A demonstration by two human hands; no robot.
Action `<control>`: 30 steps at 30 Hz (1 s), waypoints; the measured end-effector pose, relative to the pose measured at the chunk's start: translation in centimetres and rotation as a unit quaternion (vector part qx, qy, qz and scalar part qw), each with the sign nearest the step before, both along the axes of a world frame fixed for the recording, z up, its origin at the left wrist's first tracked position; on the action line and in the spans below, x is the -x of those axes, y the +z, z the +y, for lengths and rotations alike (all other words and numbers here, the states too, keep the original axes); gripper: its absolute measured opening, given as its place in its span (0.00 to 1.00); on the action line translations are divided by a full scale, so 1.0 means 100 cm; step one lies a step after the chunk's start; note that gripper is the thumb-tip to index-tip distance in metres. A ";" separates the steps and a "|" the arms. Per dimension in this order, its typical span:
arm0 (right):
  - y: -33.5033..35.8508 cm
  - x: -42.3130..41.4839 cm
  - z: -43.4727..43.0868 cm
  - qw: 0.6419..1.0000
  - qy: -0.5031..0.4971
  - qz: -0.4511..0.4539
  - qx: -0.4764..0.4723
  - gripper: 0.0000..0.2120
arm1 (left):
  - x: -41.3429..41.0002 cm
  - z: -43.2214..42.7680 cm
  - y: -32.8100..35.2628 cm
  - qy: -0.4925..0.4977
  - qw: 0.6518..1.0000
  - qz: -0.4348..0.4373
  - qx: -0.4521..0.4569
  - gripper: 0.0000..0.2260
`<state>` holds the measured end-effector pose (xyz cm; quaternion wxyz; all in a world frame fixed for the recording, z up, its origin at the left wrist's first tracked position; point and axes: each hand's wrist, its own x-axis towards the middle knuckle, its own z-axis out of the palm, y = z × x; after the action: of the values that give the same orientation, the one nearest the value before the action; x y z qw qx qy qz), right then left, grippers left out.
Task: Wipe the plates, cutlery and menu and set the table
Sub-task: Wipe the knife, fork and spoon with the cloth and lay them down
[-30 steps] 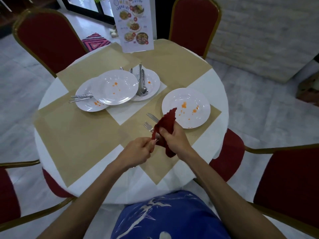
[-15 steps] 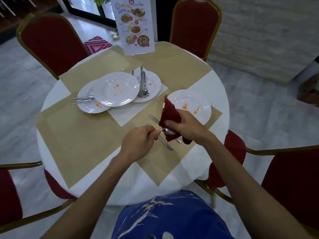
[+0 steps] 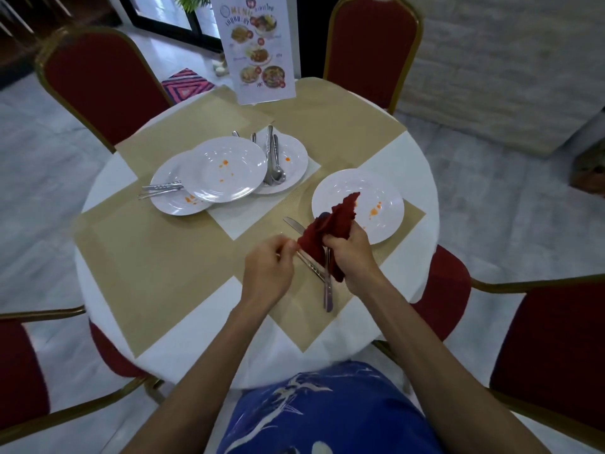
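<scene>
the spoon [image 3: 328, 290] has swung round since half a second ago. then it lay crosswise between the two hands with its bowl showing; now it hangs handle-down toward the near edge, its head buried in the red cloth [image 3: 330, 229]. the cloth has lifted too, and its far tip now stands over the near-left rim of the stained plate [image 3: 389, 194]. the left hand [image 3: 268, 268] seems to have let go of the handle and sits just left of the cloth. the knife [image 3: 294, 226] lies as before on the tan placemat [image 3: 170, 257], slanting under the hands.

the right hand [image 3: 353, 257] has its fingers curled tight round the bunched cloth and the spoon inside it. the left fingers [image 3: 288, 249] are drawn together in a pinch at the cloth's left corner. they look to hold the cloth, though a thin utensil there cannot be ruled out.

the spoon is likely light, stiff, smooth steel, so it should slide easily through the cloth. it is best held by the bare handle while the cloth rubs the bowl. the cloth is soft and limp and takes whatever shape the hand gives it. the plates are probably rigid, glossy and breakable, best steadied by the rim.

on the far left of the bench [image 3: 108, 178] three more stained plates [image 3: 226, 172] overlap, carrying more cutlery [image 3: 274, 158]. the menu [image 3: 258, 50] stands at the far edge.
</scene>
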<state>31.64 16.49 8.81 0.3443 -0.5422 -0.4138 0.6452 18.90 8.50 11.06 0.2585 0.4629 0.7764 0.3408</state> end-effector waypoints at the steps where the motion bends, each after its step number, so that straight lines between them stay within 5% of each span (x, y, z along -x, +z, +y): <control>1: 0.002 -0.001 -0.002 1.000 0.024 0.004 -0.008 0.12 | 0.003 0.003 0.004 0.019 0.999 -0.015 -0.041 0.08; 4: 0.010 -0.001 -0.019 0.994 0.106 0.036 -0.007 0.07 | -0.001 0.012 0.011 -0.017 0.997 0.001 -0.076 0.06; 11: 0.004 0.001 -0.035 0.988 0.116 -0.033 0.094 0.27 | -0.010 0.013 0.006 -0.034 0.999 -0.032 -0.001 0.12; 17: 0.011 0.001 -0.048 0.978 0.192 -0.003 0.087 0.12 | 0.019 0.025 0.001 0.032 0.998 0.046 0.039 0.10; 22: 0.021 -0.004 -0.050 0.957 0.281 -0.012 0.069 0.10 | 0.045 0.027 0.005 0.166 0.986 0.004 -0.004 0.10; 30: 0.022 0.001 -0.041 0.956 0.284 0.015 0.074 0.04 | 0.036 0.012 -0.005 0.069 0.996 0.028 0.048 0.12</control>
<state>31.54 12.39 11.04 0.1119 -0.4165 -0.4963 0.7535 15.25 9.66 10.56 0.2349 0.4047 0.8287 0.3071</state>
